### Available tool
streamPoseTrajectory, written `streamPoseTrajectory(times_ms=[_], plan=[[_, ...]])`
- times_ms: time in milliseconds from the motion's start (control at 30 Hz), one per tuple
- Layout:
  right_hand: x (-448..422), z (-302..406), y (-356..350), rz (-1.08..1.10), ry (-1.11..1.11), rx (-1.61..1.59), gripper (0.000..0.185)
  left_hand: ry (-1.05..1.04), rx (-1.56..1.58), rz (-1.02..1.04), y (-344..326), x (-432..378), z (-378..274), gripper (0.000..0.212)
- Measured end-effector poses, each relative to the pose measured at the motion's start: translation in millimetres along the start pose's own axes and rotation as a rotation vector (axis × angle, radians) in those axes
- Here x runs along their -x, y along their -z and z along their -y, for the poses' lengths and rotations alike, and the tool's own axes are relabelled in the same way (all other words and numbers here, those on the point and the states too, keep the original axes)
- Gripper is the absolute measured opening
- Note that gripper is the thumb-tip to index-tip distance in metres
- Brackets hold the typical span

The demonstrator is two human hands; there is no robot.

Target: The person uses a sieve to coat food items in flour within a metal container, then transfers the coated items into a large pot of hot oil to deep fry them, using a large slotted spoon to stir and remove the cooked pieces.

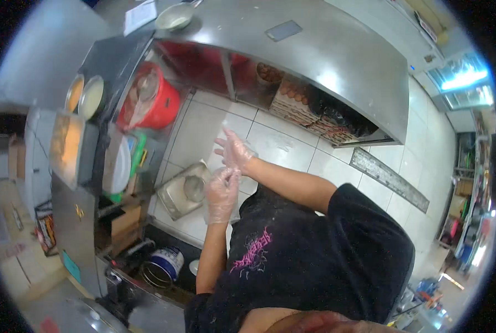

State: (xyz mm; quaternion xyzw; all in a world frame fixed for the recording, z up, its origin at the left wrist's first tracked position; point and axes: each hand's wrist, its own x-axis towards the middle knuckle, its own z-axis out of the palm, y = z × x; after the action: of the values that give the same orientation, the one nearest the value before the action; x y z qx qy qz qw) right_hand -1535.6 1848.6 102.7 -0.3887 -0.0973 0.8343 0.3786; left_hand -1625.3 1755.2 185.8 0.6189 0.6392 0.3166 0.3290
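Both of my hands wear thin clear plastic gloves and are held together above the tiled floor. My left hand (222, 191) has its fingers pinched at the cuff of the right glove (243, 164), by the wrist. My right hand (234, 149) is spread, fingers apart, and holds nothing. Beneath them on the floor sits a rectangular metal tray (171, 204) with a round metal bowl (194, 188) in it.
A stainless steel counter (335, 54) runs ahead, bearing a phone (283, 30) and a pan (175, 16). Egg trays (291, 106) are stacked below. Leftward are a red bucket (167, 104), a bowl of pale contents (92, 98) and a container of orange contents (69, 143).
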Motion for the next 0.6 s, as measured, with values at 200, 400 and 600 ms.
streamPoseTrajectory(times_ms=[200, 400, 600], plan=[[-29.4, 68.7, 48.1, -0.045, 0.052, -0.21, 0.106, 0.045, 0.424, 0.481, -45.9, -63.1, -36.7, 0.012], [-53.2, 95.1, 42.1, -0.25, 0.11, -0.474, 0.11, -0.202, -0.075, 0.056, -47.2, -110.6, -53.6, 0.016], [-74.5, 69.4, 10.5, -0.006, -0.047, -0.126, 0.109, 0.081, 0.148, 0.025, -27.3, -93.3, -14.6, 0.018]])
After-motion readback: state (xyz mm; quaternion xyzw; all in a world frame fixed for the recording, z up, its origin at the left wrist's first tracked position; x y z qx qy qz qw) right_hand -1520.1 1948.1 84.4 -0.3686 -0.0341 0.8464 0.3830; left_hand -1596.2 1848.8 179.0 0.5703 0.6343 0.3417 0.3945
